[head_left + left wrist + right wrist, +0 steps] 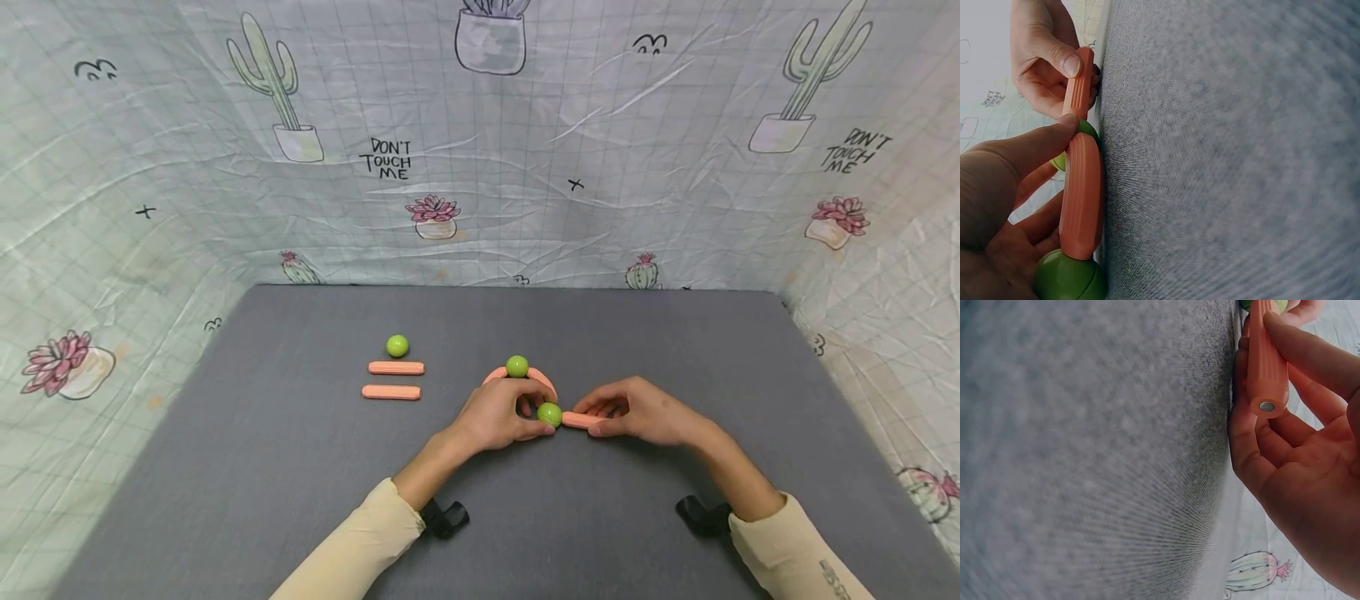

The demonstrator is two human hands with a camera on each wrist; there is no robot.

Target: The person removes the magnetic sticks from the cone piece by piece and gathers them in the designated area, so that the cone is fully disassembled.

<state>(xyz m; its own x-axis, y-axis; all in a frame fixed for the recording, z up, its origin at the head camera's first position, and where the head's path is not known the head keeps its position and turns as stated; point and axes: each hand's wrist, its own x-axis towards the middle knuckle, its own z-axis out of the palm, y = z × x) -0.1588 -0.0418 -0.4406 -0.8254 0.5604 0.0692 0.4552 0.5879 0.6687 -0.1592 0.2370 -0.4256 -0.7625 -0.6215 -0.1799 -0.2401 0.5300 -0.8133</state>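
Note:
My left hand (491,417) pinches a green ball (550,415) between thumb and fingers. My right hand (647,410) grips a straight orange stick (577,420) whose left end meets that ball. A round metal disc shows in the near end of the straight stick (1266,406) in the right wrist view. Under my left hand lie curved orange pieces joined by green balls, partly hidden by the fingers. One curved piece (1082,200) runs from the pinched ball to another green ball (1069,278) in the left wrist view. A further green ball (517,367) sits at the top of the curve.
Left of the hands, two straight orange sticks, the upper (396,367) and the lower (392,392), lie side by side with a loose green ball (397,346) behind them. The grey table (300,467) backs onto a cactus-print cloth (510,158).

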